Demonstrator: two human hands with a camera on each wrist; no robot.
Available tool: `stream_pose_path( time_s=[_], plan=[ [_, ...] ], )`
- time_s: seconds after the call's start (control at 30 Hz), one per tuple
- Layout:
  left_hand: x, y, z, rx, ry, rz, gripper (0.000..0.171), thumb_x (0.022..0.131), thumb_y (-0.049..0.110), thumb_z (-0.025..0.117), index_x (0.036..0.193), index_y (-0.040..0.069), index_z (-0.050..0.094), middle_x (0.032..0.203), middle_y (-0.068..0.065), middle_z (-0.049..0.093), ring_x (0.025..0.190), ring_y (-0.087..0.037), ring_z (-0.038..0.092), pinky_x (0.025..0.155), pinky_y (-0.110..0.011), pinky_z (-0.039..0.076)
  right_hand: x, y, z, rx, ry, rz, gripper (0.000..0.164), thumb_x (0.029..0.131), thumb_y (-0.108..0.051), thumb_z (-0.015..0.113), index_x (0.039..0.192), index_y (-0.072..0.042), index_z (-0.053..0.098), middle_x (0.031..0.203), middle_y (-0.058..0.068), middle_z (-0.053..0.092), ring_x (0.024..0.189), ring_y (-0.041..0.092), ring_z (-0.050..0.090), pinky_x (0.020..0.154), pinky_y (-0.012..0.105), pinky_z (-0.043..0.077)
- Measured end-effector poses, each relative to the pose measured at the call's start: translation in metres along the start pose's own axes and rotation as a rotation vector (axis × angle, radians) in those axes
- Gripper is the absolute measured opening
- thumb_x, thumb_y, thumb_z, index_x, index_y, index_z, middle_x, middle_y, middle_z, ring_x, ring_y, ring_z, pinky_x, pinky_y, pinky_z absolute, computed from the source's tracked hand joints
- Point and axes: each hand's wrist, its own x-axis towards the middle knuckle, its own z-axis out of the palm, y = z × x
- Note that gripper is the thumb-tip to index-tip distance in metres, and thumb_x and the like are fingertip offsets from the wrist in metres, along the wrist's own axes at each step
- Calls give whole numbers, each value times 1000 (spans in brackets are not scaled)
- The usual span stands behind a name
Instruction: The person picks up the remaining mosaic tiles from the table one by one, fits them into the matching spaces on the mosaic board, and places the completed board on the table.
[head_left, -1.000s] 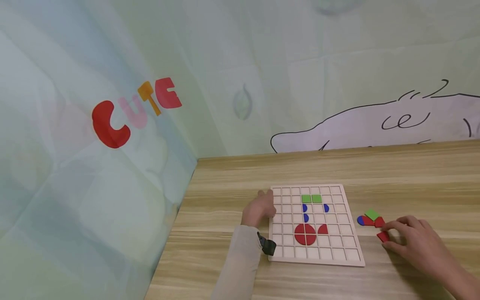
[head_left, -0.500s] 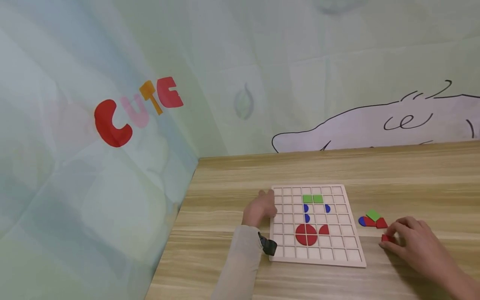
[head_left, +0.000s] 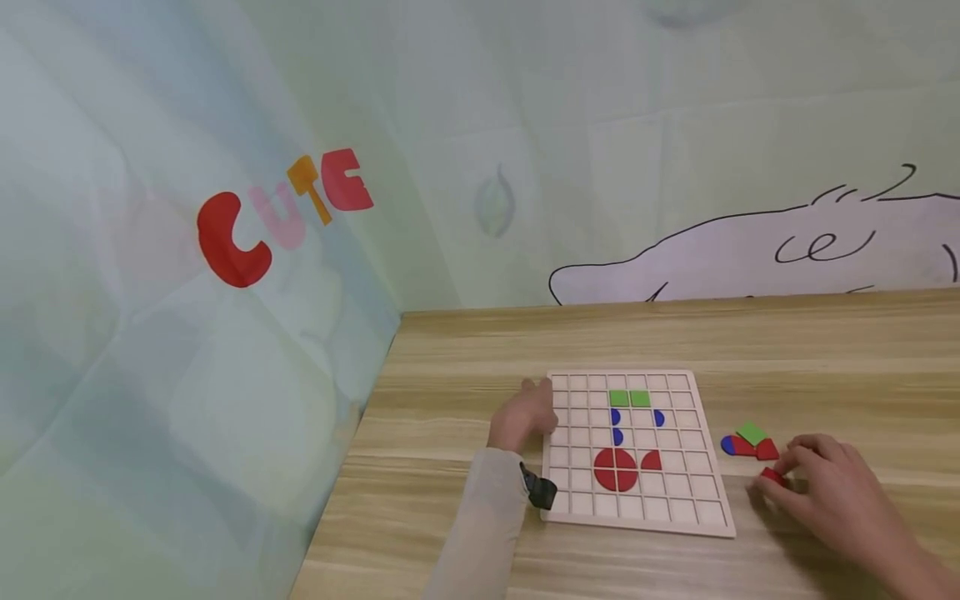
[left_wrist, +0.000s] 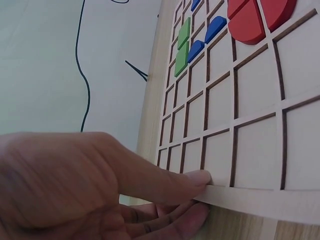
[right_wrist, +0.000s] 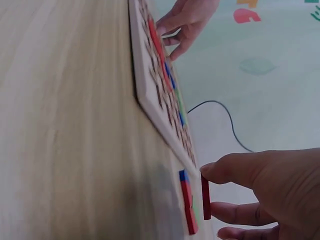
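R hand (head_left: 832, 487): thumb & fingertip clamped on red pc. (right_wrist: 206, 197).
Red pc. pos.: off tabletop (head_left: 465, 358), R of board (head_left: 702, 486), just beside loose pcs. (head_left: 744, 447).
Chg. vs. 1 s ago: red pc. now raised & tilted, prev. flat on tabletop.
L hand (head_left: 525, 417): thumb on board rim, fingers curled at edge; same as prev.
Board layout: 2 green sqs. (head_left: 618, 398), 3 blue half-discs (head_left: 617, 437), 5 red qtrs. (head_left: 626, 480); no chg.
Loose grp.: green, blue & red, touching; no chg.
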Motion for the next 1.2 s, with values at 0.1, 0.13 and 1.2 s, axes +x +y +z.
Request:
stream_pose_path(
  time_s=[0.1, 0.13, 1.2],
  plan=[
    [1, 0, 0, 10, -2, -2, 65, 93, 2, 51, 152, 4, 22, 157, -25, 14, 123, -31, 41, 77, -38, 41, 1, -12, -1, 20, 41, -8, 31, 68, -38, 84, 68, -14, 64, 107, 30, 57, 99, 47, 44, 87, 56, 32],
    [1, 0, 0, 9, -3, -3, 65, 93, 3, 50, 152, 4, 22, 157, -25, 14, 123, -30, 41, 75, -37, 41, 1, -16, -1, 29, 47, -10, 31, 67, -37, 85, 68, -14, 64, 106, 29, 58, 99, 46, 44, 86, 55, 32],
    [1, 0, -1, 20, -1, -7, 65, 93, 4, 52, 151, 5, 24, 156, -24, 17, 121, -30, 43, 84, -40, 42, 8, -105, 48, -124, -45, -72, 35, 69, -38, 83, 63, -17, 56, 102, 15, 57, 96, 32, 46, 83, 47, 38]
  ],
)
